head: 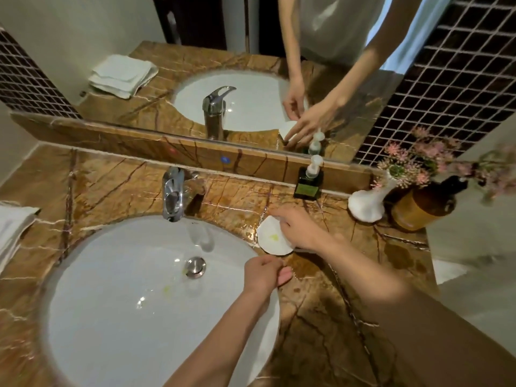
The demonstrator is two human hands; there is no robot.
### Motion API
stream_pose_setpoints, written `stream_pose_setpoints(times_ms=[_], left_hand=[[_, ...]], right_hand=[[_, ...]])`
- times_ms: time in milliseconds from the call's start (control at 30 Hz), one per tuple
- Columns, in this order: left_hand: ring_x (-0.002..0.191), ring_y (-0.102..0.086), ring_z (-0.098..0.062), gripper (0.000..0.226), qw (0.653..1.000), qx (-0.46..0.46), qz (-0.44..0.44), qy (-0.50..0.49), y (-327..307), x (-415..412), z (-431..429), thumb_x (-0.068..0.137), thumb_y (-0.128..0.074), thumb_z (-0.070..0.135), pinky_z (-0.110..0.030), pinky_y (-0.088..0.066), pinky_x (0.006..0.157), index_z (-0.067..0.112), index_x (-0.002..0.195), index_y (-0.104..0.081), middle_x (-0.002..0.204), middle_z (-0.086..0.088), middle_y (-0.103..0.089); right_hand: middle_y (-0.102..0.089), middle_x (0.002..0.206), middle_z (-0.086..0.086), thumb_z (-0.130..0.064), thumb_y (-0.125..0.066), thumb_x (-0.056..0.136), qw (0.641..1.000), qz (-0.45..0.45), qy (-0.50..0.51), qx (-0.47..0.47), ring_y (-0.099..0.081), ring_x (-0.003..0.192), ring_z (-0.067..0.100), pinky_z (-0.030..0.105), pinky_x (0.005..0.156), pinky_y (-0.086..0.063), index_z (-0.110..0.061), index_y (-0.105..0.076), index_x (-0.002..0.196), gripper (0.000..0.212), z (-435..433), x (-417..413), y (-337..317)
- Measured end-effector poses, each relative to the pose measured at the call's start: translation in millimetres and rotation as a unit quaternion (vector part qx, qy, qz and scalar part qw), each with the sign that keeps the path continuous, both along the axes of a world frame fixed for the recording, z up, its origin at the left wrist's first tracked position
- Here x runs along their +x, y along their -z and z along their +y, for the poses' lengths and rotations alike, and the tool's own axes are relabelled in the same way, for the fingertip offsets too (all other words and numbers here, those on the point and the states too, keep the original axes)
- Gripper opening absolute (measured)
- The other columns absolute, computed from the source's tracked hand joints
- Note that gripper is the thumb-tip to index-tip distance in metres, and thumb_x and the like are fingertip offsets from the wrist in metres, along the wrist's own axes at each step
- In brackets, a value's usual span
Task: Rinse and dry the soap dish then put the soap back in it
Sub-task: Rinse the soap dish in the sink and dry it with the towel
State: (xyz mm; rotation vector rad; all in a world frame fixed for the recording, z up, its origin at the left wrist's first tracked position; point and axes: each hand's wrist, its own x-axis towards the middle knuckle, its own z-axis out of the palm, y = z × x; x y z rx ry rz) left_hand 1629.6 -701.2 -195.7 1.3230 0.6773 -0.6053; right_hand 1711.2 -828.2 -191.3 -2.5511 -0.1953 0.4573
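Brown marble counter spans the view, wet at the sink's right edge. White oval sink occupies the lower left, yellowish smears inside near the drain; chrome tap at its 12 o'clock. Folded towels at its 9 o'clock. White soap dish, shell-shaped with a yellow-green stain, lies on the counter at the sink's 2 o'clock. Right hand rests on the dish's 3 o'clock rim, fingers curled over it. Left hand sits at the dish's 6 o'clock, just apart, loosely closed around a small pink soap.
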Motion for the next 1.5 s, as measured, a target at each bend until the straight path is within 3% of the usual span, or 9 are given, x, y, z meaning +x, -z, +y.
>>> stream_pose_setpoints(times_ms=[200, 500, 700, 767, 833, 967, 1100, 1333, 1500], left_hand=[[0.054, -0.067, -0.018, 0.013, 1.0, 0.026, -0.015, 0.006, -4, 10, 3, 0.088, -0.055, -0.001, -0.032, -0.061, 0.072, -0.007, 0.08, -0.063, 0.067, -0.017, -0.065], [0.05, -0.062, -0.019, 0.017, 0.995, 0.096, -0.032, 0.023, -10, 31, 22, 0.087, -0.051, -0.002, -0.029, -0.06, 0.062, -0.002, 0.073, -0.061, 0.059, -0.014, -0.061], [0.073, -0.057, -0.024, 0.017, 0.991, 0.119, -0.061, 0.009, -13, 33, 34, 0.085, -0.052, -0.003, -0.036, -0.055, 0.068, 0.007, 0.073, -0.059, 0.076, -0.011, -0.058], [0.084, -0.058, -0.024, 0.012, 0.991, 0.116, -0.068, 0.004, -16, 31, 36, 0.085, -0.052, -0.002, -0.034, -0.055, 0.07, 0.002, 0.094, -0.06, 0.09, -0.01, -0.06], [0.096, -0.057, -0.026, 0.033, 0.992, 0.11, -0.069, -0.005, -16, 31, 36, 0.086, -0.052, -0.002, -0.033, -0.055, 0.073, 0.001, 0.118, -0.054, 0.109, -0.013, -0.058], [0.1, -0.058, -0.029, 0.035, 0.992, 0.101, -0.067, -0.018, -17, 23, 34, 0.085, -0.055, -0.003, -0.034, -0.057, 0.075, 0.001, 0.12, -0.053, 0.113, -0.015, -0.057], [0.074, -0.057, -0.025, 0.027, 0.996, 0.074, -0.046, -0.021, -15, 12, 32, 0.08, -0.052, -0.01, -0.032, -0.057, 0.071, 0.002, 0.104, -0.058, 0.082, -0.013, -0.059], [0.088, -0.058, -0.026, 0.023, 0.996, 0.069, -0.05, -0.006, -14, 15, 35, 0.082, -0.052, -0.01, -0.03, -0.058, 0.071, -0.002, 0.097, -0.066, 0.1, -0.016, -0.062], [0.082, -0.057, -0.023, 0.025, 0.996, 0.062, -0.055, -0.014, -17, 12, 35, 0.081, -0.049, -0.012, -0.028, -0.056, 0.068, -0.001, 0.092, -0.069, 0.092, -0.015, -0.063]], right_hand=[[-0.049, 0.148, 0.008, -0.006, -0.043, 0.093, 1.0, -0.004, 0.018, 0.002, -0.042, 0.138, 0.026, 0.039, 0.113, -0.033, -0.02, -0.046, 0.144, 0.053, -5, -11, 1], [-0.057, 0.134, 0.011, -0.01, -0.039, 0.096, 0.997, 0.005, 0.069, -0.022, -0.052, 0.121, 0.028, 0.04, 0.1, -0.045, -0.018, -0.046, 0.144, 0.048, -10, -36, -2], [-0.062, 0.08, 0.009, -0.012, -0.038, 0.097, 0.983, 0.03, 0.181, -0.005, -0.058, 0.075, 0.028, 0.039, 0.063, -0.047, -0.012, -0.055, 0.084, 0.021, -7, -46, 0], [-0.06, 0.075, 0.009, -0.012, -0.04, 0.096, 0.979, 0.042, 0.201, 0.005, -0.057, 0.074, 0.028, 0.04, 0.061, -0.046, -0.011, -0.052, 0.074, 0.025, -7, -47, 0], [-0.064, 0.081, 0.009, -0.012, -0.043, 0.095, 0.976, 0.05, 0.21, 0.015, -0.06, 0.081, 0.028, 0.042, 0.07, -0.05, -0.008, -0.06, 0.082, 0.022, -8, -45, -1], [-0.064, 0.124, 0.011, -0.014, -0.046, 0.099, 0.974, 0.078, 0.197, 0.079, -0.062, 0.103, 0.025, 0.036, 0.091, -0.054, -0.008, -0.06, 0.129, 0.033, -12, -34, -7], [-0.059, 0.091, 0.005, -0.015, -0.046, 0.1, 0.972, 0.117, 0.177, 0.101, -0.061, 0.059, 0.013, 0.019, 0.048, -0.047, -0.012, -0.063, 0.124, 0.03, -13, -25, -12], [-0.065, 0.056, 0.006, -0.014, -0.05, 0.097, 0.972, 0.15, 0.168, 0.072, -0.052, 0.042, 0.008, 0.029, 0.057, -0.048, -0.015, -0.061, 0.086, 0.016, -13, -31, -9], [-0.064, 0.048, 0.001, -0.015, -0.044, 0.095, 0.973, 0.156, 0.154, 0.065, -0.053, 0.039, 0.002, 0.03, 0.058, -0.044, -0.016, -0.055, 0.084, 0.016, -11, -37, -3]])
